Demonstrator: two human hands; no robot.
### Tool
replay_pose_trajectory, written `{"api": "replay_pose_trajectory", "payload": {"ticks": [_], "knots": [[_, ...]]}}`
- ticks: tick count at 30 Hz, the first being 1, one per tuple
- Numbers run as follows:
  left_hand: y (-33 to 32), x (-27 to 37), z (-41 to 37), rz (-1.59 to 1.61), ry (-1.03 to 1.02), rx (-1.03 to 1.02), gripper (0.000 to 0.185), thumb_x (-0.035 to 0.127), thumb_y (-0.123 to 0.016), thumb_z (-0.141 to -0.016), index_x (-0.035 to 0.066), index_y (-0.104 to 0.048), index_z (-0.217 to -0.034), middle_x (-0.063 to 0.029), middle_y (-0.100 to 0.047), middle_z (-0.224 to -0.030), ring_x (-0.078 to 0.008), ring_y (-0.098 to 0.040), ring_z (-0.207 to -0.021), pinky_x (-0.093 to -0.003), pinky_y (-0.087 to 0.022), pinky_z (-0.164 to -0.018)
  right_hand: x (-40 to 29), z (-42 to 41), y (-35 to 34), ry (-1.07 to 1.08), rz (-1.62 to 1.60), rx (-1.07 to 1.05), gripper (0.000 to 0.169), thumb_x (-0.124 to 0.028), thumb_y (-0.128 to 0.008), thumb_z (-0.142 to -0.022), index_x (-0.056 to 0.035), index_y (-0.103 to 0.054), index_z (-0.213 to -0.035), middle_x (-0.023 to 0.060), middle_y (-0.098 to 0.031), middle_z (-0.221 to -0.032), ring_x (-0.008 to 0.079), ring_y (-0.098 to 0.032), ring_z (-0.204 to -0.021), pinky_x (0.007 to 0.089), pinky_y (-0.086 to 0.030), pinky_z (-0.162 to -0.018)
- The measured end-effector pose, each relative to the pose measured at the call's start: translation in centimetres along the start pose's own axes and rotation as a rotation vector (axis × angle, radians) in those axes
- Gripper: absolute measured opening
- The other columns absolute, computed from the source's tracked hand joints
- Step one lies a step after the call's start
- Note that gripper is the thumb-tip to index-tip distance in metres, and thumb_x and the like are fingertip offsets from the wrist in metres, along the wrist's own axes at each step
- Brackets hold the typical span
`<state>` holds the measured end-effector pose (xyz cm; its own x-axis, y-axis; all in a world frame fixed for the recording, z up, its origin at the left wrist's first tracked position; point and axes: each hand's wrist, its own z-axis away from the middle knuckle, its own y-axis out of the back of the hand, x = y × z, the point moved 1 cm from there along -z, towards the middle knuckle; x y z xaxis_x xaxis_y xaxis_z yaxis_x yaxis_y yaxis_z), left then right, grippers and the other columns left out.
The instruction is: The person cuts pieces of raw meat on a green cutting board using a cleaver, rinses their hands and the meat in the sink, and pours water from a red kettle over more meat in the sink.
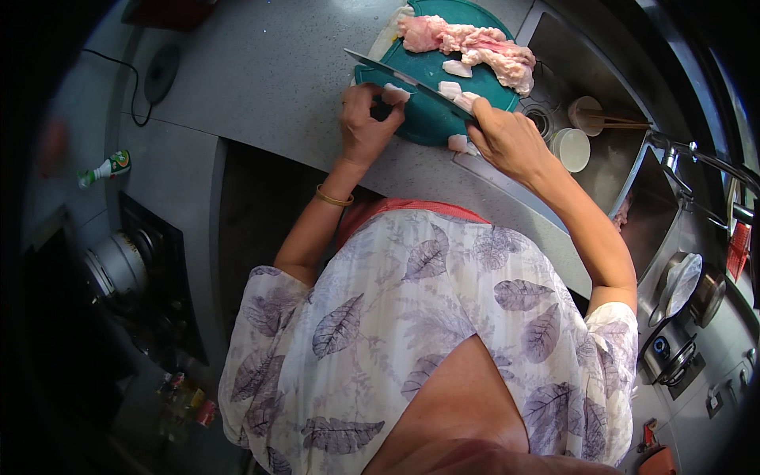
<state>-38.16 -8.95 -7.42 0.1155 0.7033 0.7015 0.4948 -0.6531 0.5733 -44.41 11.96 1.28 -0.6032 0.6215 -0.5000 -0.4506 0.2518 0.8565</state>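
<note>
My left hand (365,122) pinches a small pale chunk of fat (395,94) between thumb and fingers, over the left edge of a green cutting board (427,122). In my right hand (510,139) is the handle end of a knife (409,82), its long blade reaching across the board to the upper left. A large pinkish-white piece of fatty meat (475,44) lies along the board's far side. Several cut chunks lie nearer, among them one white piece (457,68). Another chunk (458,143) rests at the board's near edge. A pale cloth (389,34) shows at the board's left.
Right of the board is a steel sink (605,148) with a white bowl (573,149) and another bowl holding chopsticks (617,122). A faucet (671,142) stands beyond. At the far left, a pot (116,264) sits on a stove (172,285), near a spray bottle (113,165).
</note>
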Motion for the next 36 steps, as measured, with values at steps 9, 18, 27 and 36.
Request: {"api": "replay_pose_trajectory", "payload": {"ticks": [9,18,27,36], "knots": [[-1.9,-1.4,1.1,-0.020,-0.147,0.057,0.023,0.000,-0.067,-0.066,0.004,-0.062,-0.088,-0.0112,-0.060,-0.082,-0.0292,-0.057,-0.073,-0.0364,-0.049,-0.065,-0.8,2.3,1.3,0.004,0.157,-0.100,0.020,-0.012,-0.055,-0.084,-0.0027,-0.037,-0.087,0.0181,-0.054,-0.065,0.0368,-0.055,-0.056,0.0453,-0.043,-0.050],[-2.4,-2.3,1.3,-0.046,-0.099,0.114,0.020,0.000,-0.067,-0.066,0.005,-0.062,-0.085,-0.0102,-0.060,-0.077,-0.0284,-0.057,-0.070,-0.0355,-0.048,-0.062,-0.4,0.3,1.0,0.073,0.193,-0.145,0.026,-0.017,-0.057,-0.085,0.0037,-0.042,-0.084,0.0175,-0.058,-0.062,0.0333,-0.061,-0.058,0.0403,-0.048,-0.050],[-1.7,-1.7,0.9,-0.059,-0.155,0.076,0.017,0.000,-0.065,-0.064,0.008,-0.062,-0.078,-0.0072,-0.058,-0.072,-0.0259,-0.055,-0.066,-0.0337,-0.046,-0.063,0.1,-3.8,-2.5,0.047,0.094,-0.136,0.025,-0.014,-0.058,-0.079,0.0036,-0.041,-0.084,0.0180,-0.061,-0.066,0.0371,-0.061,-0.063,0.0425,-0.049,-0.054],[-2.7,-1.4,1.3,-0.046,-0.247,0.028,0.019,0.001,-0.065,-0.063,0.006,-0.055,-0.078,-0.0086,-0.051,-0.072,-0.0301,-0.052,-0.069,-0.0378,-0.044,-0.066,-0.2,-8.4,-5.7,0.066,-0.022,-0.048,0.023,-0.018,-0.054,-0.083,-0.0018,-0.040,-0.089,0.0214,-0.060,-0.072,0.0406,-0.060,-0.069,0.0480,-0.047,-0.059]]}}
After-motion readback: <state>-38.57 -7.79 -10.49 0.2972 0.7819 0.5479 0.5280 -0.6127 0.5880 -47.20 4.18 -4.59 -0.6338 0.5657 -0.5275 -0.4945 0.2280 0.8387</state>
